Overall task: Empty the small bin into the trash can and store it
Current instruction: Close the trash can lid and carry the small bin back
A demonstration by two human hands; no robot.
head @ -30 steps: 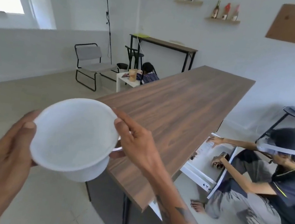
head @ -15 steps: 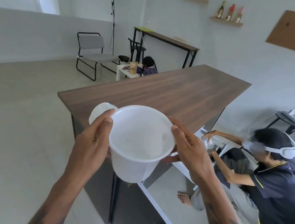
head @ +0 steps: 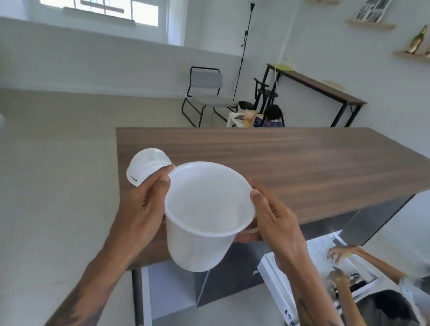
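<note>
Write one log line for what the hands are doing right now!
left hand: holds small bin rim plus white lid | right hand: holds rim | bin: upright, looks empty, above wooden counter edge

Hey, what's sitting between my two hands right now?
The small white bin, open and seemingly empty in the head view, held at its rim by the left hand and right hand.

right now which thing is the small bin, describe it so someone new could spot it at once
Start at the long wooden table across the middle of the view. At its near end, held up between the left hand and the right hand, is the small bin: a translucent white, tapering pail, open mouth up, nothing visible inside. The smaller white domed lid sits beside it, at the left hand.
</note>
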